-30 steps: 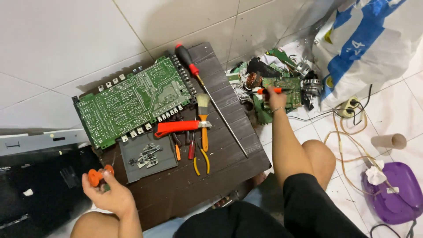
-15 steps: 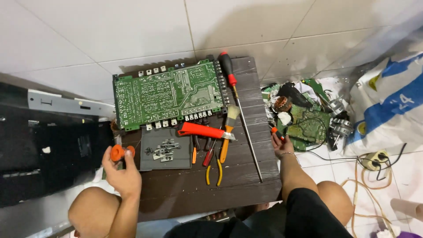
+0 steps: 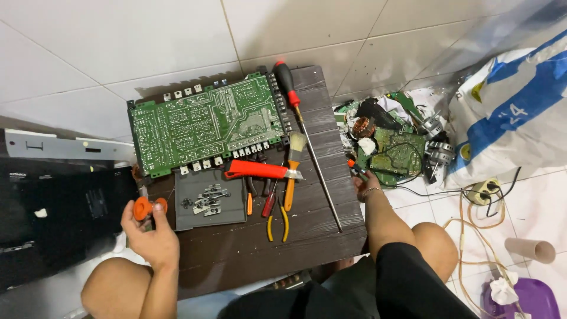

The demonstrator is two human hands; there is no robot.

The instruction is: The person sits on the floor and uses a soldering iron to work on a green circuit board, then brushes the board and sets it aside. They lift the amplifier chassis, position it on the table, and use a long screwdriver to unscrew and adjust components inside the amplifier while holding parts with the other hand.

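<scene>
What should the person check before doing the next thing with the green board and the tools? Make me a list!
1. Left hand has a firm hold on the orange-handled tool: ok, fingers wrap it.
2. Right hand is free: cannot tell, it reaches into the scrap parts pile and its fingers are hidden.
3. Large green circuit board lies flat on the dark wooden board: ok.
4. Small metal parts sit in the grey tray: ok.
5. Long red-handled screwdriver is within reach: ok, it lies beside the circuit board.
6. Pliers and brush are untangled: not ok, the tools overlap.
</scene>
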